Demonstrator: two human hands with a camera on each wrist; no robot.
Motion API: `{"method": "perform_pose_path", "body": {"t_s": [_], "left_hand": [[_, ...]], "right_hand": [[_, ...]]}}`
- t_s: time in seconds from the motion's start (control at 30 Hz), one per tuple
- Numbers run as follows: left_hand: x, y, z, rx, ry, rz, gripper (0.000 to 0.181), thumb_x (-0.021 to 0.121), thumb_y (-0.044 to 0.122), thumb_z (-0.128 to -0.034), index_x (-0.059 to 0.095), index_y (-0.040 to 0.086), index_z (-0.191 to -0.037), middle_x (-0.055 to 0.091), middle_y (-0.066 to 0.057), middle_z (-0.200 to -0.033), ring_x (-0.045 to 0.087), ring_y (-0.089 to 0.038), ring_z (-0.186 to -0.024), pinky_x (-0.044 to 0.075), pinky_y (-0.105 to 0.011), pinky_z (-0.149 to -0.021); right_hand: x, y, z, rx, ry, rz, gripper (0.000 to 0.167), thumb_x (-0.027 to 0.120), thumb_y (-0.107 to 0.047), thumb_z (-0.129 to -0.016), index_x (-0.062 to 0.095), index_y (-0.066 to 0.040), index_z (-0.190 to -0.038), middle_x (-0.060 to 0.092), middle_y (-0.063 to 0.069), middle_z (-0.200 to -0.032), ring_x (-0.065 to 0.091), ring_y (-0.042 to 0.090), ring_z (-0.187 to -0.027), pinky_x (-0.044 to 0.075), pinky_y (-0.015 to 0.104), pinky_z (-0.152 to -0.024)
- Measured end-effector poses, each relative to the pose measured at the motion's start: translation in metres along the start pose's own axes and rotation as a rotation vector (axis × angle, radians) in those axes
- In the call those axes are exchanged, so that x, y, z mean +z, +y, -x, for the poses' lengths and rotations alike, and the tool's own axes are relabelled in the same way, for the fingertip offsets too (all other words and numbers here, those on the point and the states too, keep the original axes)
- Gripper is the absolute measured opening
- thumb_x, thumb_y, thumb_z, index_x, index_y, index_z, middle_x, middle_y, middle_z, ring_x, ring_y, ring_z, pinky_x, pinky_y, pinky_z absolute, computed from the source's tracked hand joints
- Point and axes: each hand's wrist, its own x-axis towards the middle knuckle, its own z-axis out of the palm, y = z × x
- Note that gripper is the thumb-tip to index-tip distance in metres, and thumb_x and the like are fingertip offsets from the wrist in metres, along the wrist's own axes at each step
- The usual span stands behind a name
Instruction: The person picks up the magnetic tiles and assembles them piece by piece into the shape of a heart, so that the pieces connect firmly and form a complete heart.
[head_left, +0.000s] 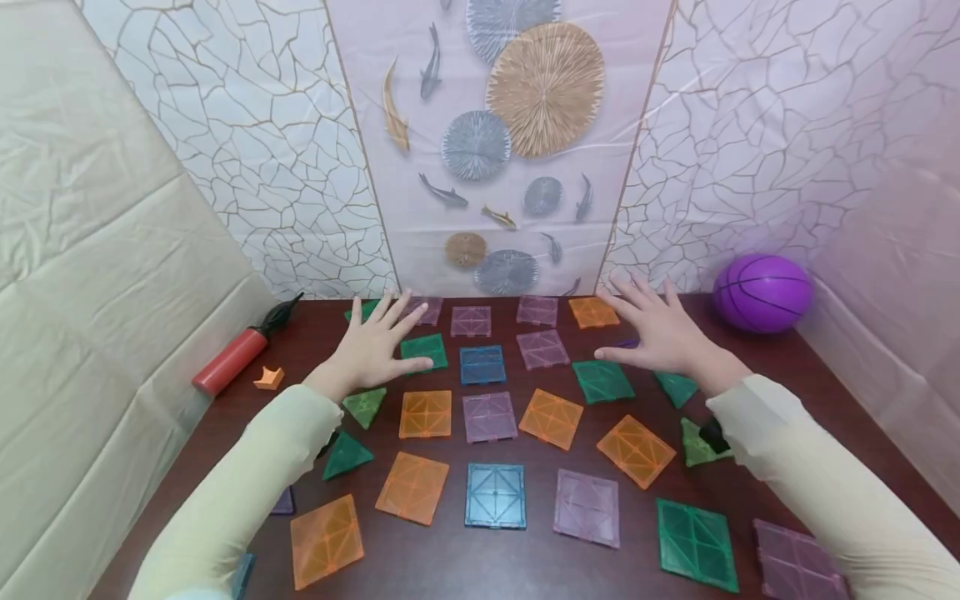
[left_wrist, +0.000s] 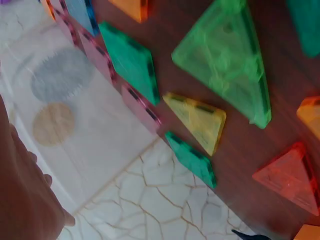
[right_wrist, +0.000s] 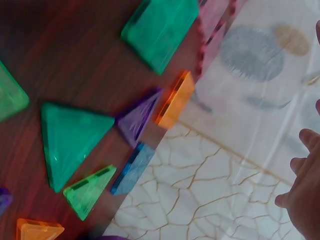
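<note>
Both hands are held over the back part of the table with fingers spread and nothing in them. In the head view the left hand [head_left: 372, 343] is over the left rear tiles, nearest a green square tile [head_left: 424, 353]. The right hand [head_left: 660, 331] is over the right rear, close to another green square [head_left: 603, 381] and a green triangle [head_left: 677, 387]. Below the left wrist lies a light green triangle [head_left: 364, 407]. In the left wrist view, the left hand [left_wrist: 25, 185] is at the edge; the right hand [right_wrist: 305, 185] shows likewise in the right wrist view.
Several orange, purple, blue and green translucent tiles lie spaced over the dark table [head_left: 525, 575]. A red pump [head_left: 232, 358] and a small orange piece [head_left: 269, 378] are at the left. A purple ball [head_left: 763, 293] rests at the back right, by the patterned cloth wall [head_left: 720, 167].
</note>
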Motion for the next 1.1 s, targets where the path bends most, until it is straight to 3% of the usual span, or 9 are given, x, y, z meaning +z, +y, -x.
{"method": "perform_pose_path", "body": {"t_s": [0.23,0.5,0.67,0.87,1.1], "left_hand": [[0.001,0.033,0.033,0.063,0.007,0.057,0.088,0.045,0.070,-0.0887,0.007,0.028,-0.156,0.002,0.000,-0.163,-0.001,-0.025,-0.149,-0.007,-0.063,-0.111],[0.011,0.075,0.064,0.136,0.025,0.234,0.086,0.055,0.063,-0.0879,0.018,0.023,-0.155,0.019,-0.001,-0.160,0.009,-0.024,-0.148,0.002,-0.060,-0.114],[0.021,0.094,0.074,0.174,-0.013,0.279,0.087,0.055,0.064,-0.0873,0.022,0.019,-0.155,0.026,-0.003,-0.158,0.015,-0.025,-0.147,0.007,-0.059,-0.114],[0.036,0.114,0.082,0.235,-0.092,0.330,0.089,0.056,0.065,-0.0864,0.026,0.014,-0.153,0.032,-0.006,-0.154,0.024,-0.027,-0.144,0.014,-0.059,-0.113],[0.043,0.130,0.086,0.309,-0.146,0.307,0.091,0.060,0.064,-0.0840,0.027,0.015,-0.153,0.037,-0.001,-0.149,0.031,-0.020,-0.140,0.022,-0.058,-0.111]], "right_hand": [[-0.001,-0.026,0.032,-0.127,0.055,-0.111,0.090,0.074,-0.055,-0.077,0.039,-0.012,-0.147,0.031,0.015,-0.154,0.017,0.040,-0.144,0.005,0.067,-0.110],[0.010,-0.051,0.068,-0.231,0.073,-0.212,0.086,0.078,-0.052,-0.074,0.048,-0.007,-0.141,0.046,0.015,-0.143,0.038,0.036,-0.133,0.018,0.068,-0.105],[0.020,-0.070,0.084,-0.275,0.056,-0.259,0.079,0.080,-0.051,-0.073,0.054,-0.010,-0.135,0.054,0.009,-0.135,0.046,0.029,-0.124,0.026,0.062,-0.102],[0.034,-0.088,0.101,-0.291,-0.034,-0.266,0.076,0.080,-0.053,-0.071,0.058,-0.011,-0.130,0.057,0.002,-0.126,0.049,0.024,-0.117,0.034,0.056,-0.097],[0.050,-0.098,0.109,-0.322,-0.106,-0.256,0.078,0.072,-0.064,-0.072,0.060,-0.010,-0.127,0.058,-0.003,-0.119,0.052,0.019,-0.109,0.040,0.053,-0.091]]}}
